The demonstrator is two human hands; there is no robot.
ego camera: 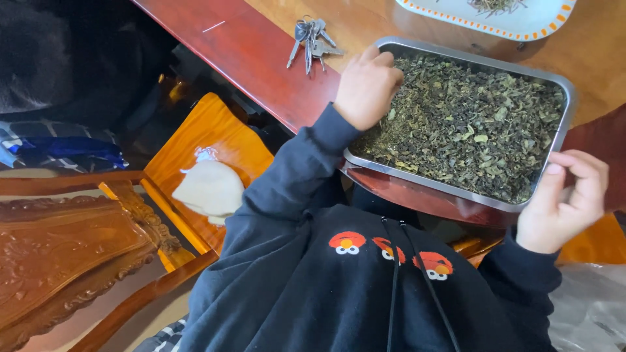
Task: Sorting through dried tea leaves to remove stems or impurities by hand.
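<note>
Head view looks down over a dark hooded top with red cartoon faces [391, 251] to a reddish wooden tabletop [261, 58]. At about 11 o'clock from the tray lies a bunch of keys [312, 40], flat on the wood and just beside the tray's corner. At 12 to 1 o'clock, a white plate [521, 26] with an orange-dotted rim sits at the picture's top edge, holding a few dry stalks. At 9 o'clock, below the tabletop edge, stands a carved orange-brown chair [208, 137] with a pale cloth bundle [210, 189] on its seat. Clear plastic shows at 4 o'clock, in the lower corner.

A rectangular steel tray [561, 140] rests on the tabletop near the person's chest, its near edge overhanging the wood slightly. It is filled nearly to the rim with dried leaves [469, 127], dark green and brownish, crumbled, with a few paler flakes.

Left hand [366, 85] is in the tray's near-left corner, fingers curled down among the leaves; whether its grip encloses any cannot be told. Right hand [561, 202] is at the tray's near-right corner, its grip loose and released, fingertips against the rim.
</note>
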